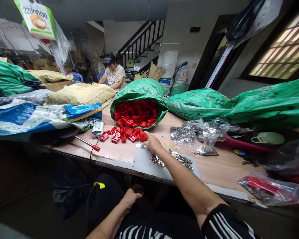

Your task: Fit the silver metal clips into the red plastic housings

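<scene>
My right hand (152,142) reaches out over the wooden table (119,153) and touches the near edge of a heap of red plastic pieces (126,134). Its fingers are curled down at the pieces; what they pinch is hidden. The heap spills from the mouth of a green sack (139,91) lying on its side. A pile of small silvery metal parts (180,160) lies on a grey board (147,162) just under my forearm. My left hand (130,197) rests below the table edge on my lap, fingers curled loosely, with nothing visible in it.
Clear bags of metal parts (196,134) lie right of the heap. A small white device (97,129) and a red-handled tool (86,142) sit left. Green sacks (251,106) and tan sacks (79,93) crowd the table. Another person (114,75) sits at the far end.
</scene>
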### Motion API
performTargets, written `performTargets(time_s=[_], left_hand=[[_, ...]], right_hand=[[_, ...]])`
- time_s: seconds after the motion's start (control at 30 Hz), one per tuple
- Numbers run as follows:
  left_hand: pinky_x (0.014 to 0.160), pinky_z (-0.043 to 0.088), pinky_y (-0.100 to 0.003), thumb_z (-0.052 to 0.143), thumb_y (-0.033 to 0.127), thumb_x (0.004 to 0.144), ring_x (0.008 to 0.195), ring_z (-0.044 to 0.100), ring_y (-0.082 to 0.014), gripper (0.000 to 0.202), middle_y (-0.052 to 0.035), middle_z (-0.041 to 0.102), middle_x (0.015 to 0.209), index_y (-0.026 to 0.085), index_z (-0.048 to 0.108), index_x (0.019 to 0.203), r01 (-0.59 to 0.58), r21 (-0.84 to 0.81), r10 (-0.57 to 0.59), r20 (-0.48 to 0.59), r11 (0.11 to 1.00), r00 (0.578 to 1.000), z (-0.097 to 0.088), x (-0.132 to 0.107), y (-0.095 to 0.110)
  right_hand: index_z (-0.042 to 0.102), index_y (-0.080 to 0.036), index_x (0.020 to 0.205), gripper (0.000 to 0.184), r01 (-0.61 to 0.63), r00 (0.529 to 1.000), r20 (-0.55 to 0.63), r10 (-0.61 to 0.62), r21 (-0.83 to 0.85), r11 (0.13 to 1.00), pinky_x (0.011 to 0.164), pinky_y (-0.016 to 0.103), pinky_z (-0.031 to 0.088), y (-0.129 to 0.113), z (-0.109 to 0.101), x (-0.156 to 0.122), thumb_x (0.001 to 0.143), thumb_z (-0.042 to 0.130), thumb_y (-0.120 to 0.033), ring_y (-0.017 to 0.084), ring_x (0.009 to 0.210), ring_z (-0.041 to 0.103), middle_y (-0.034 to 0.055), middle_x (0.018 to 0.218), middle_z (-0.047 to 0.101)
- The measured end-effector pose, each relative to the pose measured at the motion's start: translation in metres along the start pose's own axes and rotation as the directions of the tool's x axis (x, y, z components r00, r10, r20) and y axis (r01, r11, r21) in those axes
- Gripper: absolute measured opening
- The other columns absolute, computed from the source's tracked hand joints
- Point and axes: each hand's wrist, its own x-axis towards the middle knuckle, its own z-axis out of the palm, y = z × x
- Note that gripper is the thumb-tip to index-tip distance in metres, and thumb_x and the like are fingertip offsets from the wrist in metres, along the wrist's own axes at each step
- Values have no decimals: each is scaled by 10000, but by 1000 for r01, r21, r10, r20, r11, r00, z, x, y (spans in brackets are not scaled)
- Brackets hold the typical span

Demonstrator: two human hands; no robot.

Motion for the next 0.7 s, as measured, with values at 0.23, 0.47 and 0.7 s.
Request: performTargets(time_s=[0.23, 0.47, 0.7], left_hand=[[718, 436, -310, 759, 170, 542, 688, 601, -169, 331, -6, 647, 686, 145, 680, 862, -20, 33, 19, 20, 999, 1000, 1, 2, 0], [737, 470, -344, 814, 314, 528, 763, 615, -210, 439, -43, 655, 740, 129, 678, 903, -91, 13, 91, 43, 996, 995, 5, -7, 14], [835, 497, -350, 828, 384, 579, 906, 622, -219, 486, -81, 685, 906, 144, 668, 970, -200, -35, 203, 130, 979, 971, 18, -36, 58]], right_hand=[[481, -251, 1299, 594, -67, 997, 30, 67, 15, 998, 845, 304, 421, -4, 16, 28, 750, 690, -338, 231, 1059, 572, 89, 1168, 609], [506, -282, 1218, 498, 51, 997, 49, -56, 101, 994, 763, 276, 427, -14, 11, -19, 755, 677, -352, 200, 929, 609, 35, 1053, 657], [584, -254, 1098, 344, 115, 991, 45, -124, 166, 979, 724, 282, 420, -12, 4, -67, 795, 631, -412, 204, 875, 620, 39, 1007, 684]])
